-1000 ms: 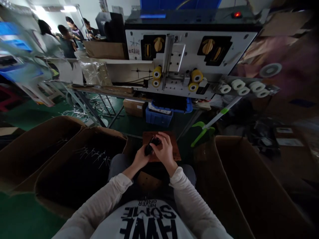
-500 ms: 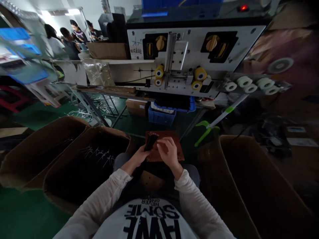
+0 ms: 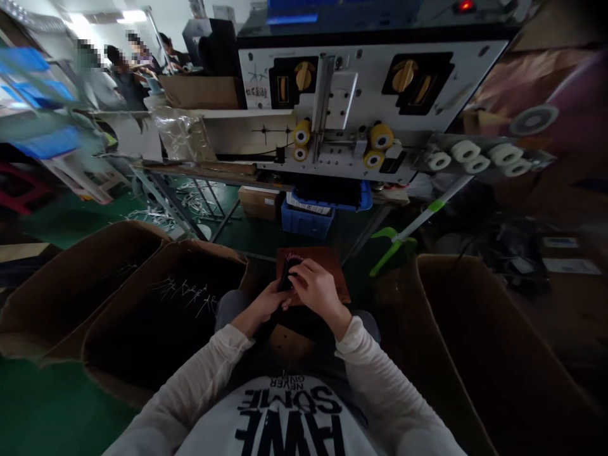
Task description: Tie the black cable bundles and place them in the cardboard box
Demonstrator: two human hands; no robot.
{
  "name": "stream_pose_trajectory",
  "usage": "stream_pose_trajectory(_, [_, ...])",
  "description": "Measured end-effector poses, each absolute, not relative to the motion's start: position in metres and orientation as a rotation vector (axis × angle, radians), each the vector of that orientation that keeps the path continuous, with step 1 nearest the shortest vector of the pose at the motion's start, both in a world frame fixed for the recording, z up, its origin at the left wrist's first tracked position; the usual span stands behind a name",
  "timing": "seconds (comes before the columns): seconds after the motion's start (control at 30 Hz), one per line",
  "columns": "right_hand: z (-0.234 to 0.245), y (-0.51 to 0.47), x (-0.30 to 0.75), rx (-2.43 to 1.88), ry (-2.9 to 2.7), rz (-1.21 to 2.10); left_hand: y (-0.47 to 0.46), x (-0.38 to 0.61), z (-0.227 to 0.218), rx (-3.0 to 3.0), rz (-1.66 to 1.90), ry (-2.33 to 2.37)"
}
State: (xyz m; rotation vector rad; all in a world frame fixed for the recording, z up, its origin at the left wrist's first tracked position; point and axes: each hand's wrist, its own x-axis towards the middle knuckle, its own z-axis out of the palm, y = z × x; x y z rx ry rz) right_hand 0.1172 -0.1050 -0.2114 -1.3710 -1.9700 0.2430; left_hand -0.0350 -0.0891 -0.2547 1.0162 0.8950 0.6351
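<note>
Two open cardboard boxes crowd the left side, the nearer one holding loose white wires, its wall just beside the person's left knee. The left hand and right hand are close together, both clamped on a small dark object, whose exact kind is too dark to tell, above a brown board on the lap. Another cardboard box walls off the right, leaving little side room. Ahead, a blue crate sits under the bench, which carries a white-panelled machine. The upside-down shirt print reads "NEVER" and "SOME".
</note>
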Motion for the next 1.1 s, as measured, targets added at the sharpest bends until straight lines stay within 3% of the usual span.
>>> stream_pose_trajectory(0.4, [-0.203, -0.096, 0.126, -1.376, -1.782, 0.198, -0.09, -0.036, -0.249, 0.953, 0.619, 0.847])
stream_pose_trajectory(0.7, [-0.22, -0.104, 0.13, -1.27, -1.632, 0.413, -0.084, -0.04, -0.245, 0.959, 0.638, 0.895])
stream_pose_trajectory(0.93, [-0.258, -0.109, 0.063, -0.911, -1.245, 1.164, -0.039, -0.038, -0.164, 1.26, 0.914, 0.88])
stream_pose_trajectory(1.1, [-0.264, -0.098, -0.007, -0.796, -0.931, 1.324, -0.004, -0.008, -0.079, 1.46, 1.227, 0.811])
